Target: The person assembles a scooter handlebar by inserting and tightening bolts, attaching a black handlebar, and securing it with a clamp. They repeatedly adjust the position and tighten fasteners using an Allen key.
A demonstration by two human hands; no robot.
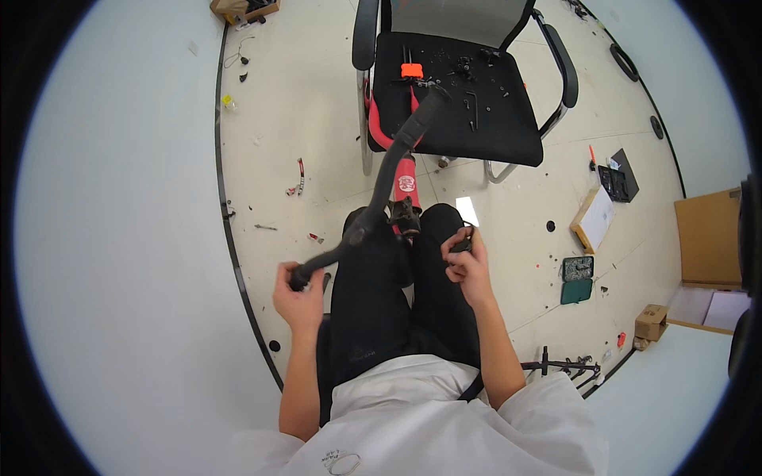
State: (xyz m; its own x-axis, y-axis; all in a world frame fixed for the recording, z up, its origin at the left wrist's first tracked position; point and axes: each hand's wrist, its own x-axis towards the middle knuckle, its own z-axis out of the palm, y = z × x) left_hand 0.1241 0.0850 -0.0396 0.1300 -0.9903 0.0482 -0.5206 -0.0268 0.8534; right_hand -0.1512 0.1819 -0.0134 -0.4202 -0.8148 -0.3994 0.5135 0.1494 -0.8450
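Note:
I sit with black trousers, a red bicycle frame (406,178) standing between my knees. A black curved handlebar (386,178) runs from the chair seat down to my left. My left hand (299,299) is closed around the handlebar's near end. My right hand (468,258) is raised over my right thigh and pinches a small black part (463,240); what kind of part it is I cannot tell. The black stem (404,214) sits on the frame between both hands.
A black office chair (548,131) stands ahead, its seat strewn with small black parts, hex keys and an orange piece (411,70). On the floor to the right lie a green bit case (577,278), cardboard boxes (651,322) and a black tool tray (618,182). A white wall curves along my left.

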